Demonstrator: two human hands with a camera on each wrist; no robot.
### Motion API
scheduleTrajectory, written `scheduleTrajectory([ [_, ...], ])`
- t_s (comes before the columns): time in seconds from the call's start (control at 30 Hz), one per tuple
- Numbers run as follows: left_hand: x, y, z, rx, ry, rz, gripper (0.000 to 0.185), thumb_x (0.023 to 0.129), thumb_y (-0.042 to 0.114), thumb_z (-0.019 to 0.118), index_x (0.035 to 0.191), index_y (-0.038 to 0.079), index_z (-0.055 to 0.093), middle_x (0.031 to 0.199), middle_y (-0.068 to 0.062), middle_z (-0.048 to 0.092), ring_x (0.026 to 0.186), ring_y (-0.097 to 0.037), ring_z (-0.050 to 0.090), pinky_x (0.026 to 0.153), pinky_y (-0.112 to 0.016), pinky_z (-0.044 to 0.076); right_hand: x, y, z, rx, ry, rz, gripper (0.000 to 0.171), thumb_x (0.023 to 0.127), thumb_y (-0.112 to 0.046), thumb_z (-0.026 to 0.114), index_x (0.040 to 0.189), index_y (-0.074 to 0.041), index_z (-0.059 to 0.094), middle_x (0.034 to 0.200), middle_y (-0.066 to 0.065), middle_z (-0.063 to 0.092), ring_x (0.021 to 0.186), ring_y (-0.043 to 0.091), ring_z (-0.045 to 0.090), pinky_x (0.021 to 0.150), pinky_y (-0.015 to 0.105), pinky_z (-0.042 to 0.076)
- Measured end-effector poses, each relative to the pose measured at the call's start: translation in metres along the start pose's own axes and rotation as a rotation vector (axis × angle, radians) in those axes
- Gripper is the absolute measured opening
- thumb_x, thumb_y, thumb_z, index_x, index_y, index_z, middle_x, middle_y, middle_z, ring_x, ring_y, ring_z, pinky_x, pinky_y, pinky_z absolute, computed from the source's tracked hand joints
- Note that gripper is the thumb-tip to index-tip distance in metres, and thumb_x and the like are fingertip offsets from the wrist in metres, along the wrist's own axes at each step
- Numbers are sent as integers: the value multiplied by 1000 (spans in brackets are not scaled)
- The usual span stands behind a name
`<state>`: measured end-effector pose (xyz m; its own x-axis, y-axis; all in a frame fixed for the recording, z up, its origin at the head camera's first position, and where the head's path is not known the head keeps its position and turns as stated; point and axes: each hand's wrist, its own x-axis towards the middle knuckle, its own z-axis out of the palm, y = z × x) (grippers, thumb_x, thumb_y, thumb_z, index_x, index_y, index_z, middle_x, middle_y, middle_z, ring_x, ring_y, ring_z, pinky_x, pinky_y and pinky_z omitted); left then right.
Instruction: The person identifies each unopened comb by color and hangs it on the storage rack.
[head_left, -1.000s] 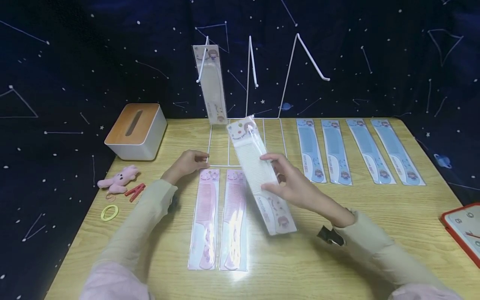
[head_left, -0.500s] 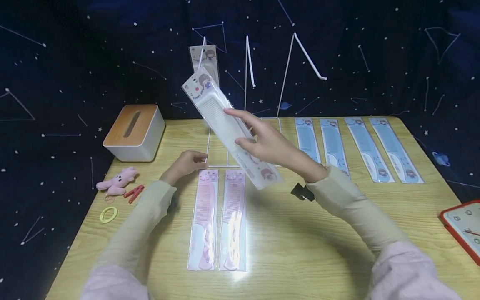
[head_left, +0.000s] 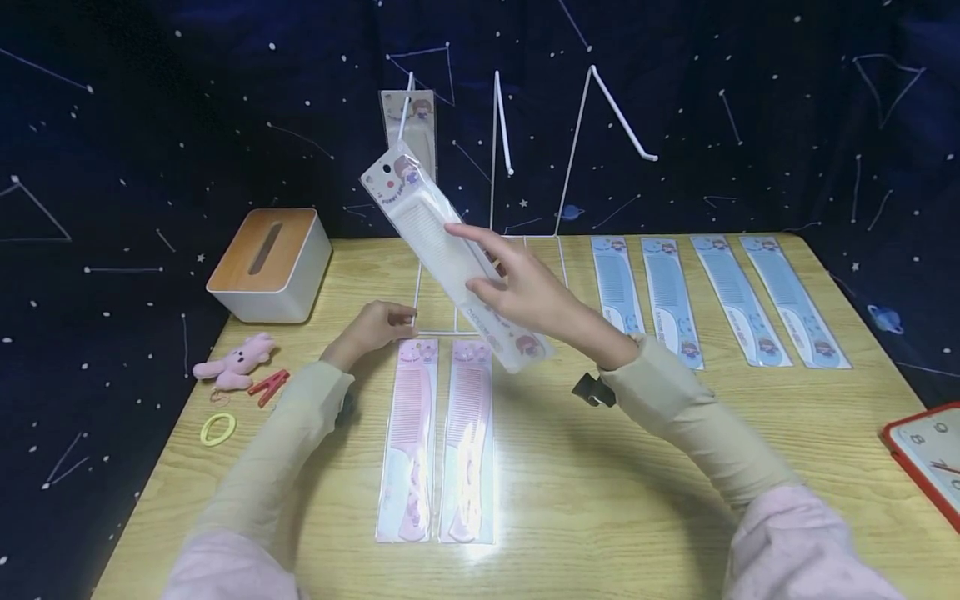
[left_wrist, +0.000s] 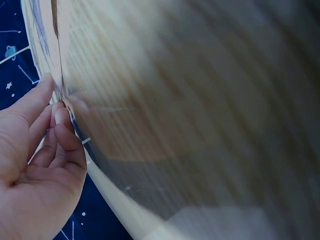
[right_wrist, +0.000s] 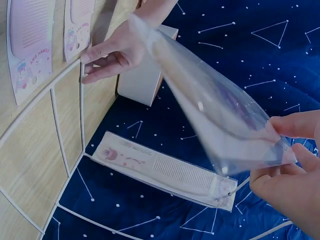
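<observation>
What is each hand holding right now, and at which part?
The right hand grips the packaged white comb around its middle, lifted clear of the table. The left hand rests its fingertips on the white wire rack's base, holding nothing.

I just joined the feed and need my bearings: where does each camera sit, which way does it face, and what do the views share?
Head: worn on the head, looks forward and down at the table; shows both sleeves, left hand on the wire rack base, right hand holding the white comb packet.
Left wrist: faces along the blurred tabletop; shows left hand.
Right wrist: faces the backdrop; shows right hand pinching the packet, and the hung comb packet.
Shared: head and right wrist both show the held packet and left hand.
</observation>
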<state>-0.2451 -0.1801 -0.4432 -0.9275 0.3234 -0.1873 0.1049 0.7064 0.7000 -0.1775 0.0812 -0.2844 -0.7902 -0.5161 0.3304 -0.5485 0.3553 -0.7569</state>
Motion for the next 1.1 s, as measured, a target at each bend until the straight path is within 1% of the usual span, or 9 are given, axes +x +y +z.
scheduleTrajectory([
  [0.1, 0, 1, -1, -10, -5, -4, 43, 88, 15, 68, 126, -3, 57, 103, -16, 65, 65, -12, 56, 57, -22, 49, -1, 1, 1, -1, 15, -10, 59, 87, 5, 58, 142, -9, 41, 130, 22, 54, 91, 31, 63, 67, 36, 58],
  [0.23, -1, 2, -1, -15, -9, -9, 43, 89, 14, 67, 126, -3, 58, 104, -16, 65, 65, -12, 56, 59, -22, 50, -1, 0, 2, -1, 19, -5, 61, 87, 5, 58, 143, -9, 39, 131, 22, 53, 93, 31, 62, 67, 36, 58],
  [0.4, -3, 2, -1, -14, -9, -13, 43, 89, 14, 67, 127, -3, 57, 107, -18, 65, 68, -13, 57, 60, -22, 50, 5, 4, 5, 12, -4, 14, 62, 87, 5, 59, 144, -9, 37, 131, 22, 52, 94, 30, 61, 70, 35, 58],
  [0.5, -3, 2, 0, -17, -12, -20, 43, 89, 15, 67, 127, -2, 57, 108, -18, 65, 70, -14, 57, 61, -22, 51, 14, 11, 7, 25, -11, 27, 64, 87, 5, 59, 145, -9, 36, 129, 21, 52, 95, 29, 60, 72, 34, 57],
  [0.63, -3, 1, 1, -21, -10, -29, 43, 89, 15, 67, 127, -2, 57, 107, -17, 65, 70, -13, 57, 61, -22, 51, 34, 25, 10, 66, -4, 47, 66, 86, 5, 60, 145, -9, 35, 126, 20, 53, 98, 29, 58, 76, 36, 55],
  [0.87, -1, 1, 0, -12, -3, -20, 43, 89, 15, 67, 127, -2, 57, 105, -16, 65, 67, -12, 56, 59, -21, 50, 68, 51, 15, 133, 24, 136, 67, 85, -3, 66, 145, -15, 37, 127, 16, 51, 107, 26, 55, 87, 32, 52],
  [1.0, -1, 2, -1, -10, 1, -20, 43, 88, 15, 68, 127, -1, 58, 105, -16, 65, 66, -12, 56, 59, -22, 50, 79, 61, 18, 170, 9, 165, 66, 86, -7, 68, 144, -16, 39, 128, 15, 50, 113, 26, 54, 94, 32, 50],
  [1.1, -1, 1, -2, -6, -3, -17, 44, 88, 15, 68, 127, -1, 57, 107, -16, 65, 69, -13, 57, 61, -22, 51, 80, 66, 19, 180, -12, 191, 63, 87, -12, 68, 144, -18, 40, 130, 13, 51, 119, 27, 53, 95, 33, 49],
])
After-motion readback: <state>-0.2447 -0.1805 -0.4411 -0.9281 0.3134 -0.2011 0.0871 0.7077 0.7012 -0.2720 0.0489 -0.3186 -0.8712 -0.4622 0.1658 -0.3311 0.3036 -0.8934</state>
